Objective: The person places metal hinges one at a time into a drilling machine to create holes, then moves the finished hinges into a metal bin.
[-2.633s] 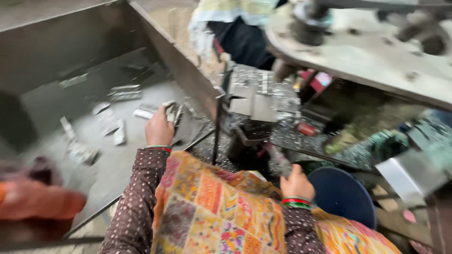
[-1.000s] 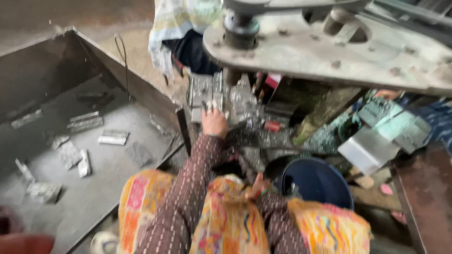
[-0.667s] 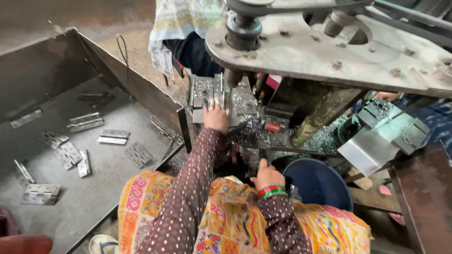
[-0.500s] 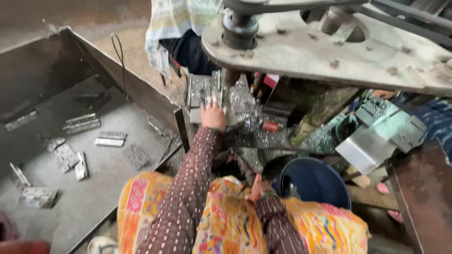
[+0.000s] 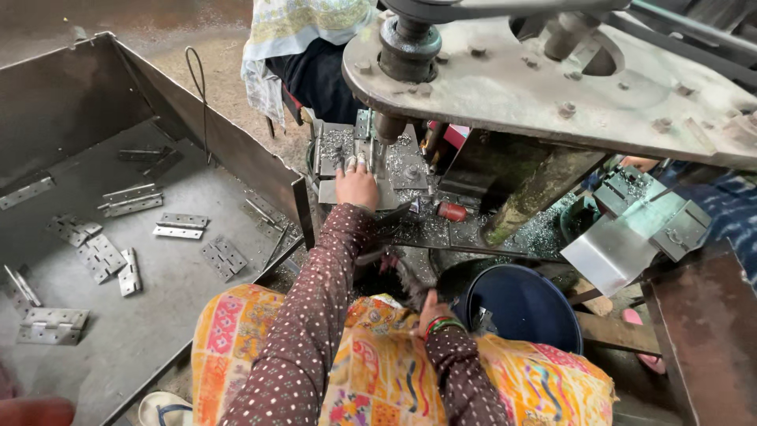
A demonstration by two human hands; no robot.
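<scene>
My left hand (image 5: 356, 183) reaches forward onto the bed of a metal press (image 5: 544, 87). Its fingers hold a flat metal hinge (image 5: 352, 147) just beside the punch (image 5: 388, 126). My right hand (image 5: 431, 308) sits low by my lap, next to a dark blue tub (image 5: 524, 309). Only its back and a wrist with green and red bangles show, and its fingers are hidden. Patterned cloth covers my knees (image 5: 371, 371).
A large grey sheet-metal tray (image 5: 158, 300) on the left holds several loose hinges (image 5: 180, 226). Metal shavings cover the press bed (image 5: 441, 229). Another person in dark clothes and a pale cloth (image 5: 311, 47) sits behind the press. Bent metal plates (image 5: 631, 237) lie at the right.
My left hand has stayed at the press bed with the hinge. My right hand, raised into view 0.7 s ago, has dropped back down beside the blue tub.
</scene>
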